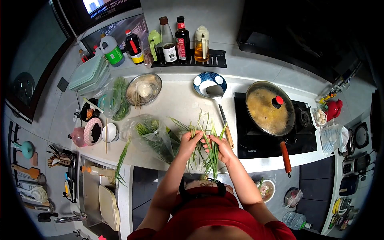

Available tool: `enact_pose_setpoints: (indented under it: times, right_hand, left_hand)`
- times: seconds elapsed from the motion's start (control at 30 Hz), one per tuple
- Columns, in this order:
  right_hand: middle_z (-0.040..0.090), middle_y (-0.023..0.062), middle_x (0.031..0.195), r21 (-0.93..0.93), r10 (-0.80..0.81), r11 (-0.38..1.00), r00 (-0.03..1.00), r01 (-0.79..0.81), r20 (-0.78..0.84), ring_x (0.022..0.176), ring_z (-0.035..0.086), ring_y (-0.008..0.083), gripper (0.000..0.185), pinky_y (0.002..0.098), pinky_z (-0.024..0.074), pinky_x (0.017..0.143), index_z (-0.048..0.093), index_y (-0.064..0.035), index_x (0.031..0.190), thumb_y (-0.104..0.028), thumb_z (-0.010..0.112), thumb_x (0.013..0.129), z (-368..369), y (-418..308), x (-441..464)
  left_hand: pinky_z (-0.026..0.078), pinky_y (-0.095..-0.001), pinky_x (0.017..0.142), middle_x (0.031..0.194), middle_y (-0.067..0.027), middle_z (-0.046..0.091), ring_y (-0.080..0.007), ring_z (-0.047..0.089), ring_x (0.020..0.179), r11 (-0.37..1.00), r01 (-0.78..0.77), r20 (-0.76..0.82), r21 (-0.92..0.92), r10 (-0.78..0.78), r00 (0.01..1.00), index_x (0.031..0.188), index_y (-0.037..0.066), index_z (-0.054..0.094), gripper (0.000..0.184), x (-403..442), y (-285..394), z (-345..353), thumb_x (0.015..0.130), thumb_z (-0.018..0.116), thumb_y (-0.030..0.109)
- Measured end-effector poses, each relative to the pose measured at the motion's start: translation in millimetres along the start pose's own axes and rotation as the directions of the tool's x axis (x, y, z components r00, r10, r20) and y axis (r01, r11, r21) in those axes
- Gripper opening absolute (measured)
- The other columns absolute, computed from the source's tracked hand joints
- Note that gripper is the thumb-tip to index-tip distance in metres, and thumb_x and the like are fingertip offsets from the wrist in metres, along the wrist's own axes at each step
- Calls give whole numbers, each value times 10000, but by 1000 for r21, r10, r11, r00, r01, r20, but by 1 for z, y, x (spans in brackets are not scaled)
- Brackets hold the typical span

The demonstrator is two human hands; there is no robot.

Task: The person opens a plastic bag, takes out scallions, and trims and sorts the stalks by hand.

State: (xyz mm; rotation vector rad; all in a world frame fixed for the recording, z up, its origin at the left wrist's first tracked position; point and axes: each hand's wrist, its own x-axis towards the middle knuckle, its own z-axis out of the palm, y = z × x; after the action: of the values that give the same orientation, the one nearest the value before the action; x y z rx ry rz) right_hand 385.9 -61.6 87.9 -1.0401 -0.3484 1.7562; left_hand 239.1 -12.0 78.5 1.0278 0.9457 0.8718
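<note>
Both my hands meet over the counter's front edge, working on thin scallions. My right hand is closed around a bunch of scallions, whose long green stalks hang down toward my body. In my left hand, the fingers pinch scallion stalks close beside the right fingertips. More loose stalks lie on the counter just beyond my hands. A clear plastic bag of leafy greens sits to the left of my left hand. Right of the hands rests a spatula with a wooden handle, its head on a blue-patterned bowl.
A lidded pan stands on the black stove, its handle jutting over the front edge. Bottles line a black rack at the back. A metal bowl is behind the bag. The sink lies left; a bin stands below.
</note>
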Motion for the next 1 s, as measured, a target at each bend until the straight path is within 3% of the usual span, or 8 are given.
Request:
enact_pose_setpoints:
  times: [0.33,0.43,0.63,0.73,0.83,0.93,1.0]
  right_hand:
    - [602,45,810,-144,-105,984,994,103,-5,678,549,97,172,216,444,559,578,-13,939,-94,609,791,-6,9,5]
    - [598,40,817,-188,-136,973,991,134,4,687,543,98,174,215,447,575,580,-13,935,-112,609,794,-8,11,8]
    - [591,32,811,-171,-112,979,994,109,-10,703,546,98,158,220,471,584,590,-24,919,-136,599,809,-9,11,9]
    - [594,35,815,-162,-123,980,992,115,-38,707,550,99,154,228,486,579,594,-28,918,-142,592,815,-9,12,8]
    - [597,34,811,-199,-147,971,986,130,-73,709,553,97,150,234,492,571,596,-31,915,-145,588,818,-10,15,10]
    - [600,29,803,-258,-162,957,982,133,-98,712,555,93,149,234,487,561,597,-32,914,-147,587,819,-10,14,11]
    - [604,30,804,-282,-164,950,981,130,-101,710,558,93,152,231,481,554,597,-33,915,-153,581,823,-10,13,10]
  left_hand:
    - [423,-208,609,752,-5,600,-58,517,661,998,21,-38,51,-20,999,864,-11,612,168,3,-7,-2,828,582,151]
    - [434,-210,618,750,-22,613,-68,538,671,987,-119,22,107,117,993,853,-20,613,144,2,-8,2,812,598,117]
    - [449,-219,630,791,-61,634,-79,556,698,993,-99,47,59,96,994,821,-44,610,151,3,-11,0,786,625,102]
    - [439,-244,612,753,-37,619,-107,563,670,954,-165,27,250,163,986,837,-12,623,138,5,-16,-4,776,628,111]
    - [428,-267,576,712,-65,583,-162,565,631,660,-316,63,682,377,924,840,0,624,148,-1,0,-1,757,639,121]
    - [416,-292,556,700,-98,535,-216,556,617,594,-351,82,724,431,899,838,22,628,150,0,2,0,738,649,132]
    - [422,-278,566,701,-80,558,-178,559,625,603,-348,97,718,409,907,838,5,622,158,1,2,-2,753,642,136]
